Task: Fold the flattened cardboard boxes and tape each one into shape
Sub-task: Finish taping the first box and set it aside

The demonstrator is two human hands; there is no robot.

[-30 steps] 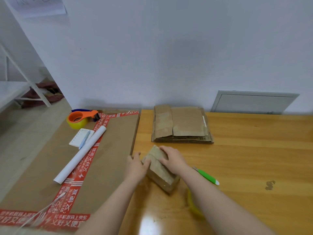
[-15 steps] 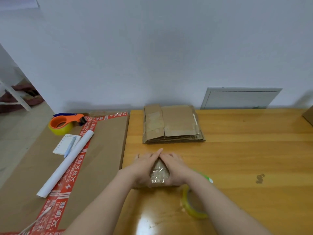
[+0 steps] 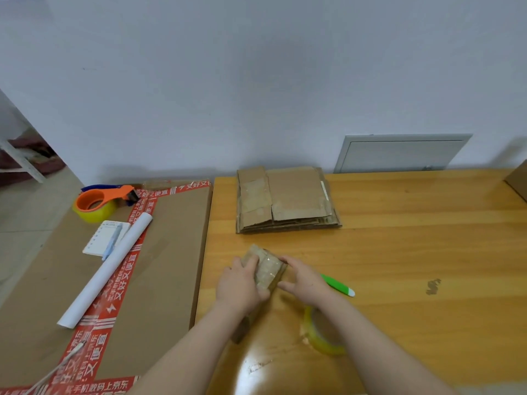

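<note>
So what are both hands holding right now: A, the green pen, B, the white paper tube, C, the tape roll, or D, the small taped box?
D: the left hand and right hand grip the box from either side, while the tape roll and pen lie on the table.

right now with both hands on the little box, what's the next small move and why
Probably rub the clear tape flat on top of the small box. The left hand and right hand both grip the box, its taped face looks shiny and wrinkled, and the tape roll lies untouched by the right forearm.
</note>
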